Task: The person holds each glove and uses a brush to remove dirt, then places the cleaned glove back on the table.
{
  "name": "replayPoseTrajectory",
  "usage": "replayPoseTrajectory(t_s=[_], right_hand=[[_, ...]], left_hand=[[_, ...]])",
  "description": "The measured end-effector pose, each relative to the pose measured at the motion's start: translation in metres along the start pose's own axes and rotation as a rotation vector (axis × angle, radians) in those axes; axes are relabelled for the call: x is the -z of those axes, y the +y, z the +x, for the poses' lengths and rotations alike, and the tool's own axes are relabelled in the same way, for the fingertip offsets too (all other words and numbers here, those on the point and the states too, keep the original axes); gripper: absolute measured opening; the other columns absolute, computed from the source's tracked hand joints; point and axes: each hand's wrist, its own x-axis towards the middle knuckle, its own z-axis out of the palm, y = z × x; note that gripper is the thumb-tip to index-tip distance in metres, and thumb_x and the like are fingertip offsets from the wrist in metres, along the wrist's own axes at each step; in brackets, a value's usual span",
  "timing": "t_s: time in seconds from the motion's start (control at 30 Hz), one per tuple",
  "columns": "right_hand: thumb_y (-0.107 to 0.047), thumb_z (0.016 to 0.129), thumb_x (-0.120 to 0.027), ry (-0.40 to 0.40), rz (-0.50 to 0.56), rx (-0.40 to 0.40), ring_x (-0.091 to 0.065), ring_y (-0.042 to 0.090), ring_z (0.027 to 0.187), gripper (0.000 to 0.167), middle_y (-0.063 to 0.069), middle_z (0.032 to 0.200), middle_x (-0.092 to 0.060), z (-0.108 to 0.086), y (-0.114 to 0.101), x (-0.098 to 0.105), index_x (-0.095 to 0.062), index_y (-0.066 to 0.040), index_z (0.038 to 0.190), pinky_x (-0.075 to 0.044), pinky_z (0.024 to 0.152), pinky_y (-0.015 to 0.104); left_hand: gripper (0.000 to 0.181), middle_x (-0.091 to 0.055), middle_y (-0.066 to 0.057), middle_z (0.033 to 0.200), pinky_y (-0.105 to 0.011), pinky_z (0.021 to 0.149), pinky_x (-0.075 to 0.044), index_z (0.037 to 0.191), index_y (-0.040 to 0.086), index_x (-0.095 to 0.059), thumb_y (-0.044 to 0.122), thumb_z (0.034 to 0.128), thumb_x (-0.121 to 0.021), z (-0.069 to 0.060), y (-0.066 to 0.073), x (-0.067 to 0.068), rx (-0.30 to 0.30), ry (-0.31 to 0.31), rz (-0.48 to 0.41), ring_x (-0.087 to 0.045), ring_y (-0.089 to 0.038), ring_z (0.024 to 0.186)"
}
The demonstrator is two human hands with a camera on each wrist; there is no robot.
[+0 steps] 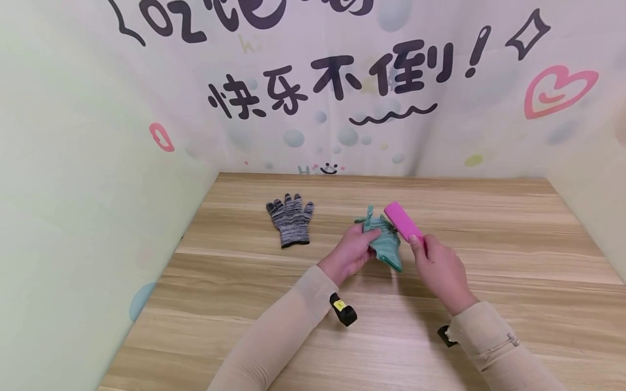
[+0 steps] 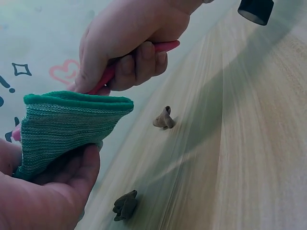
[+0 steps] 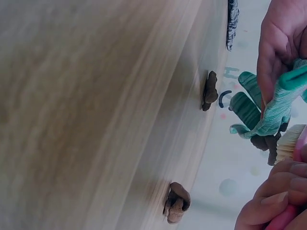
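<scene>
My left hand (image 1: 354, 250) grips a green striped knit glove (image 1: 386, 247) above the table, thumb on top. Its cuff (image 2: 79, 100) points toward me, and its fingers (image 3: 247, 112) point away. In my right hand (image 1: 442, 266) is a pink brush (image 1: 402, 220), held by the handle. In the right wrist view its pale bristles (image 3: 288, 143) meet a dark brown lump (image 3: 268, 146) at the glove's side; whether the lump is stuck there cannot be told. Two brown lumps show in the left wrist view, a lighter one (image 2: 164, 118) and a darker one (image 2: 125, 206).
A grey and black knit glove (image 1: 295, 220) lies flat on the wooden table (image 1: 235, 315), left of my hands. Behind the table hangs a white printed cloth (image 1: 293, 119). A pale wall (image 1: 98, 190) rises along the left side. Black straps (image 1: 344, 309) hang at my wrists.
</scene>
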Motion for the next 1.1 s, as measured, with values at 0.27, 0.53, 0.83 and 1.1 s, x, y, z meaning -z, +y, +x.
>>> replayPoseTrajectory(t_s=[0.27,0.53,0.83,1.1], right_hand=[[-0.05,0.108,-0.031,0.016,0.075,0.015,-0.048,0.022,0.059,0.059,0.01,0.072,-0.053,0.0,-0.003,0.0,-0.057,0.002,0.106,-0.038,0.049,0.031],[-0.052,0.108,-0.028,-0.025,0.144,-0.005,-0.048,0.023,0.063,0.064,0.014,0.081,-0.059,0.001,-0.013,0.002,-0.057,0.005,0.116,-0.041,0.052,0.031],[-0.052,0.108,-0.026,-0.073,0.104,0.002,-0.045,0.021,0.059,0.064,0.008,0.07,-0.049,-0.001,-0.012,-0.009,-0.058,0.004,0.11,-0.04,0.05,0.031],[-0.049,0.109,-0.029,-0.043,0.046,0.038,-0.046,0.021,0.059,0.057,0.008,0.07,-0.051,-0.008,-0.007,-0.011,-0.057,0.001,0.106,-0.038,0.05,0.03]], left_hand=[[0.032,-0.068,-0.009,0.108,-0.027,0.081,-0.06,0.134,0.0,-0.055,0.013,0.1045,-0.052,0.0,0.0,-0.001,-0.011,0.004,0.044,-0.066,-0.016,0.091],[0.036,-0.068,-0.014,0.124,-0.033,0.092,-0.06,0.137,0.001,-0.055,0.014,0.1037,-0.055,-0.001,-0.001,-0.002,-0.022,0.012,0.094,-0.067,-0.019,0.103],[0.038,-0.067,-0.011,0.129,-0.038,0.102,-0.056,0.14,0.004,-0.052,0.016,0.1044,-0.053,0.002,0.0,-0.007,-0.044,0.052,-0.035,-0.066,-0.022,0.114],[0.032,-0.064,-0.012,0.131,-0.037,0.109,-0.051,0.133,0.0,-0.052,0.012,0.1046,-0.051,0.004,0.006,-0.007,-0.09,0.106,-0.17,-0.062,-0.02,0.121]])
